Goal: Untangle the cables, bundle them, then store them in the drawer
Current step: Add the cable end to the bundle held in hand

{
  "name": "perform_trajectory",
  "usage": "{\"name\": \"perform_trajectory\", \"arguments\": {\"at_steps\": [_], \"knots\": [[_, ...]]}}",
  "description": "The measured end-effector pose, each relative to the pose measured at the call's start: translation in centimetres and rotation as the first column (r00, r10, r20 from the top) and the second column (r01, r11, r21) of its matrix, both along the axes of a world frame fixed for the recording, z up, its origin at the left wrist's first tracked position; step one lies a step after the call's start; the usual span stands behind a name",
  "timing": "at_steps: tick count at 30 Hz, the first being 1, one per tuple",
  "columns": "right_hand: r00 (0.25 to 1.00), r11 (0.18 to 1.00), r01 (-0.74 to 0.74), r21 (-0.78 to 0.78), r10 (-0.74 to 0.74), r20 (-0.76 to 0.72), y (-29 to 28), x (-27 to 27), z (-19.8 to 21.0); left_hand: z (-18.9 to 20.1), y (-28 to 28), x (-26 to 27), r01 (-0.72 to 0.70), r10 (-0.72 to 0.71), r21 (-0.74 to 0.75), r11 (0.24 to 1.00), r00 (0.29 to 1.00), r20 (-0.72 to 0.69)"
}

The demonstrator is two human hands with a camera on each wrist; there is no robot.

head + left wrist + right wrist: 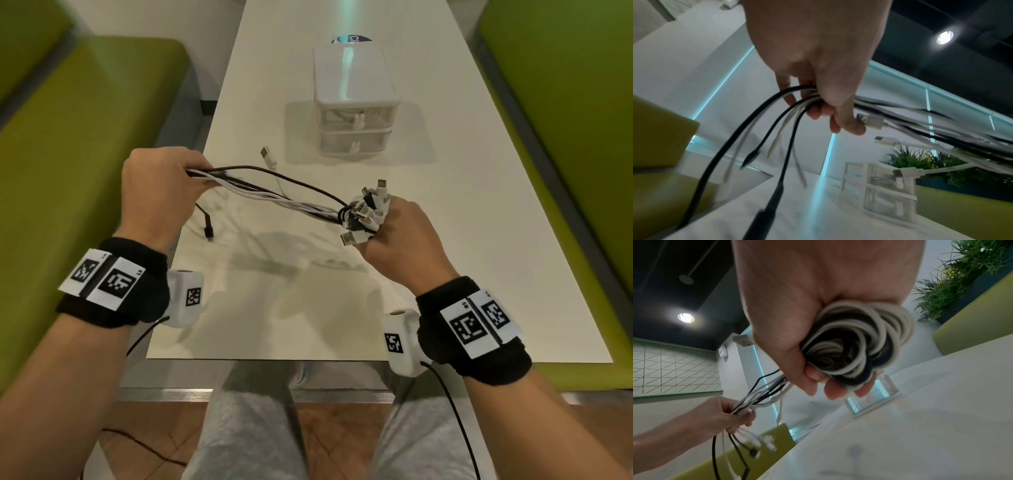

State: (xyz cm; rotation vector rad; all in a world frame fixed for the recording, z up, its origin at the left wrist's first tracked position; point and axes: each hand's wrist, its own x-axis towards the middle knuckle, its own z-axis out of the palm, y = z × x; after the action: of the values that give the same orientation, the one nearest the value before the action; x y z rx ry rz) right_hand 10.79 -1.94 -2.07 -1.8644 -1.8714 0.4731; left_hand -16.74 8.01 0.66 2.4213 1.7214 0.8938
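Several black and white cables (274, 192) stretch in the air between my two hands above the white table (308, 308). My left hand (161, 181) grips the straight strands near their free ends, which dangle below it (760, 146). My right hand (394, 233) grips the other part, wound into a coil (855, 344) round its fingers, with several USB plugs (368, 209) sticking out above the fist. The small clear drawer unit (354, 102) stands farther back on the table, both drawers shut, cables visible inside the upper one.
Green benches (85, 144) run along both sides of the table (565, 137). A loose white plug (267, 154) hangs over the table in front of the drawer unit. Plants (920, 159) stand behind the far bench.
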Motion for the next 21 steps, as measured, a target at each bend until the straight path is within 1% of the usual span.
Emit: {"name": "perform_trajectory", "arguments": {"at_steps": [2, 3, 4, 5, 6, 7, 8, 9, 10, 11, 13, 14, 16, 18, 20, 21], "knots": [[1.0, 0.999, 0.026, -0.033, -0.025, 0.016, -0.2, -0.1, -0.1, -1.1, 0.2, -0.1, -0.021, 0.022, 0.025, 0.999, 0.999, -0.046], [0.999, 0.998, 0.034, -0.06, -0.033, 0.026, -0.4, -0.1, -0.2, -1.6, 0.2, -0.1, -0.021, 0.017, -0.043, 0.999, 0.996, -0.092], [0.999, 0.995, 0.037, -0.093, -0.034, 0.036, -0.5, -0.2, -0.3, -2.1, 0.3, 0.0, -0.023, 0.001, -0.178, 0.984, 0.992, -0.124], [0.998, 0.992, 0.038, -0.124, -0.033, 0.045, -0.7, -0.2, -0.4, -2.4, 0.2, 0.1, -0.02, -0.034, -0.352, 0.936, 0.989, -0.145], [0.998, 0.989, 0.037, -0.146, -0.029, 0.055, -0.9, -0.3, -0.5, -2.6, 0.1, 0.0, -0.021, -0.083, -0.52, 0.854, 0.981, -0.176], [0.997, 0.987, 0.033, -0.157, -0.022, 0.069, -1.0, -0.4, -0.7, -2.4, 0.0, 0.1, -0.023, -0.152, -0.639, 0.769, 0.964, -0.218], [0.997, 0.986, 0.033, -0.166, -0.02, 0.078, -1.1, -0.4, -0.8, -1.9, -0.1, 0.1, -0.024, -0.221, -0.706, 0.708, 0.942, -0.253], [0.996, 0.984, 0.036, -0.174, -0.022, 0.082, -1.2, -0.5, -0.9, -1.2, -0.2, 0.2, -0.01, -0.268, -0.732, 0.681, 0.927, -0.261], [0.996, 0.982, 0.043, -0.183, -0.028, 0.084, -1.2, -0.5, -1.0, -0.5, -0.3, 0.4, 0.019, -0.297, -0.728, 0.685, 0.92, -0.256], [0.996, 0.981, 0.049, -0.189, -0.034, 0.085, -1.2, -0.4, -1.1, 0.2, -0.5, 0.6, 0.051, -0.31, -0.701, 0.711, 0.918, -0.247], [0.995, 0.98, 0.054, -0.194, -0.037, 0.089, -1.2, -0.3, -1.2, 1.5, -0.9, 1.2, 0.094, -0.302, -0.625, 0.775, 0.924, -0.236], [0.995, 0.98, 0.054, -0.19, -0.037, 0.09, -1.1, -0.3, -1.2, 2.0, -1.3, 1.5, 0.097, -0.286, -0.604, 0.791, 0.932, -0.224], [0.995, 0.982, 0.054, -0.179, -0.038, 0.089, -1.1, -0.3, -1.0, 3.0, -2.0, 2.4, 0.11, -0.274, -0.616, 0.78, 0.945, -0.177], [0.995, 0.983, 0.058, -0.176, -0.042, 0.092, -1.1, -0.3, -0.8, 3.7, -2.7, 3.7, 0.173, -0.308, -0.611, 0.773, 0.944, -0.122], [0.994, 0.984, 0.054, -0.168, -0.038, 0.098, -1.1, -0.3, -0.7, 3.4, -3.5, 5.2, 0.245, -0.339, -0.56, 0.791, 0.938, -0.069], [0.995, 0.986, 0.05, -0.162, -0.034, 0.099, -1.1, -0.3, -0.6, 2.9, -3.9, 6.0, 0.29, -0.38, -0.527, 0.799, 0.922, -0.069]]}}
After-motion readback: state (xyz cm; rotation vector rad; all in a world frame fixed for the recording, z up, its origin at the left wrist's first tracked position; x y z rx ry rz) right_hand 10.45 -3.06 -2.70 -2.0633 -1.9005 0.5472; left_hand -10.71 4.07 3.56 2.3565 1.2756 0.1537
